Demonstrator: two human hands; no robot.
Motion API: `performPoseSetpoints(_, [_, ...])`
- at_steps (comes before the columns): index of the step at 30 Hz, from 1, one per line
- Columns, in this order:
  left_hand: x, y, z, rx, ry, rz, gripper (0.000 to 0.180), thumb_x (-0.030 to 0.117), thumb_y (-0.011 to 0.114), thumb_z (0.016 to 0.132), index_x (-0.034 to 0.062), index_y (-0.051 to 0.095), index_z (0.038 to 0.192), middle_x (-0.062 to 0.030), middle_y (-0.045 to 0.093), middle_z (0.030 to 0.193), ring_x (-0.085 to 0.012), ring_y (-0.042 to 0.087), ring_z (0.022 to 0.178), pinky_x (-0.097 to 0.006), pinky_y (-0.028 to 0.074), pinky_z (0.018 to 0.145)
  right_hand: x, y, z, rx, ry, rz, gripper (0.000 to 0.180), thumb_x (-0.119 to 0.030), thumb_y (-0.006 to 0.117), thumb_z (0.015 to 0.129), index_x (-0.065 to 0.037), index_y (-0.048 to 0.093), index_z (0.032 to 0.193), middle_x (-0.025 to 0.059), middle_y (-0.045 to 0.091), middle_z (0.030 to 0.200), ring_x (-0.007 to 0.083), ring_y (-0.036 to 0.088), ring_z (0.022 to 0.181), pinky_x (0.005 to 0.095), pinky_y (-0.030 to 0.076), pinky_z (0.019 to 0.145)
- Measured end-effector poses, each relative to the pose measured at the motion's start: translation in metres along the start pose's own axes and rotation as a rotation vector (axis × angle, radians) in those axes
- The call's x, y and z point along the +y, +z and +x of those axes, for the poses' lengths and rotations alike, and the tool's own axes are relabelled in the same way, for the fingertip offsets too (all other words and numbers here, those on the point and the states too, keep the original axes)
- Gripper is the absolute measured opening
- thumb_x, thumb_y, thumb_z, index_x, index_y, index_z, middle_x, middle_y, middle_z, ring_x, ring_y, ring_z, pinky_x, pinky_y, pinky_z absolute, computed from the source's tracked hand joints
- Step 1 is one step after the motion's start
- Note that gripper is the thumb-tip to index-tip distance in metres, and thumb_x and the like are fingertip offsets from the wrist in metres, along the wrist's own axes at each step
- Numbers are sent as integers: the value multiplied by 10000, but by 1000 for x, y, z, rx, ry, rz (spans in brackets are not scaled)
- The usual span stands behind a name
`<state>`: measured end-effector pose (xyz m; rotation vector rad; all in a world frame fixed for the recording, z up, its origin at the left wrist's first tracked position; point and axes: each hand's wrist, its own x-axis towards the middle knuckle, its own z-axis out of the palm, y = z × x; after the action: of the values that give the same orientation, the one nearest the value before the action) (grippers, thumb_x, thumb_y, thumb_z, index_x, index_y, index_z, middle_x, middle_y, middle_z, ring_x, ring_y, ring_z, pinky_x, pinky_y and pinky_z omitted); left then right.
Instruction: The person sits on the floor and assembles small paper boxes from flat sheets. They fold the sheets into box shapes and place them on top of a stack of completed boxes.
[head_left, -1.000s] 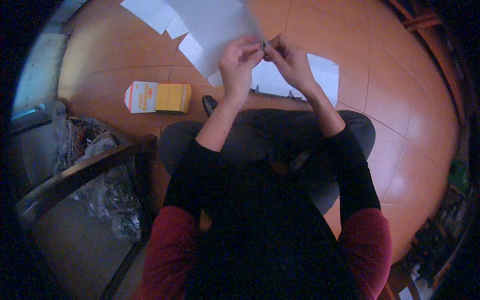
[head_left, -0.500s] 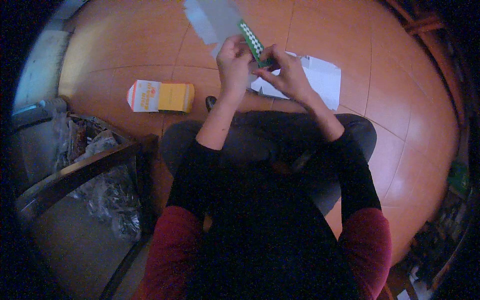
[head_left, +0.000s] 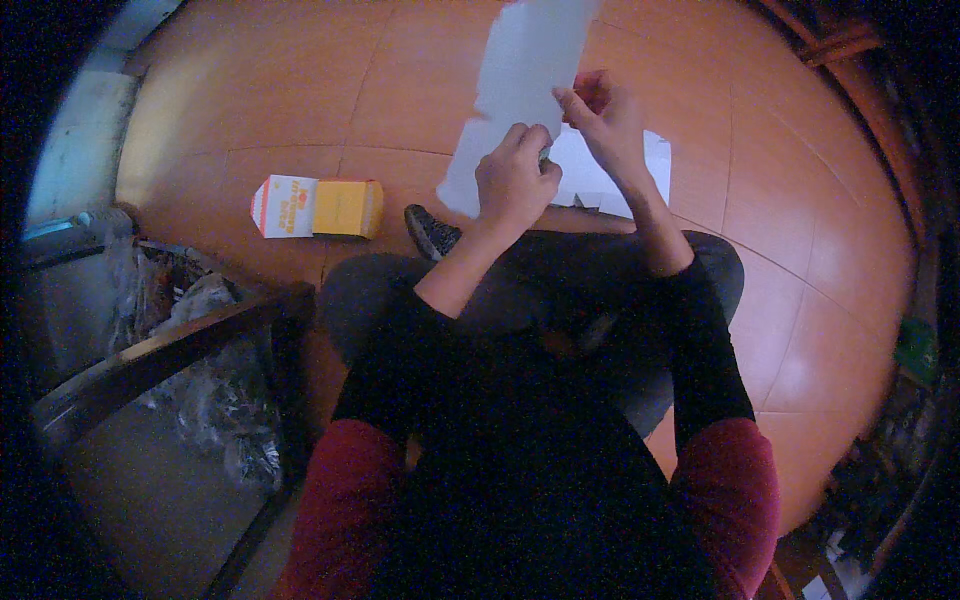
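Observation:
A long pale sheet [head_left: 525, 65], like thin card or paper with an uneven left edge, stands up in front of me. My left hand [head_left: 515, 185] is closed at its lower right part, with a small green bit [head_left: 545, 155] showing between the fingers. At the sheet's right edge, the thumb and forefinger of my right hand [head_left: 615, 130] are pinched together; its other fingers curl behind. Beneath my hands a white sheet [head_left: 640, 170] with a ragged edge lies on the floor, partly hidden by my right hand and wrist.
On the tiled floor [head_left: 270, 110] to the left lies a small yellow and white carton [head_left: 345, 207] with a red-striped edge. My dark shoe [head_left: 432, 235] is near it. A wooden-armed chair [head_left: 150, 350] with clear plastic bags [head_left: 215, 390] stands at the lower left.
The pale sheet has swung to the right and more upright, and its green checkered strip is now mostly hidden. My left hand has moved right and lower; the right hand has shifted right and up.

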<state>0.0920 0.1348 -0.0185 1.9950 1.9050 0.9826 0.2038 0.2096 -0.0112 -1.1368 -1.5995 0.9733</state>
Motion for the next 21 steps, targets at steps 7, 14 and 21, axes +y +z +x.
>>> performPoseSetpoints(7, [-8, 3, 10, 64, -317, -447, 164, 86, 644, 642, 0, 548, 743, -85, 568, 670, -185, 557, 588, -287, 432, 525, 3, 2, 0, -116, -138, -122, 149, -142, 544, 753, 7, 538, 747, 104, 565, 662, 185, 561, 604, 306, 438, 533])
performPoseSetpoints(14, [-28, -7, 22, 28, -695, -1028, 101, 83, 642, 672, -1, 592, 699, -29, 567, 651, -85, 515, 583, -206, 403, 543, 5, 4, 3, -178, -279, -282, 116, -107, 572, 743, 7, 556, 753, 84, 548, 694, 157, 536, 630, 273, 425, 575])
performPoseSetpoints(21, [-27, 1, 13, 81, -487, -891, 126, 82, 647, 662, -9, 607, 740, -32, 586, 682, -78, 514, 608, -211, 405, 561, -9, 10, -8, -154, -187, -241, 135, -125, 587, 737, 8, 561, 752, 74, 547, 662, 128, 520, 620, 245, 407, 556])
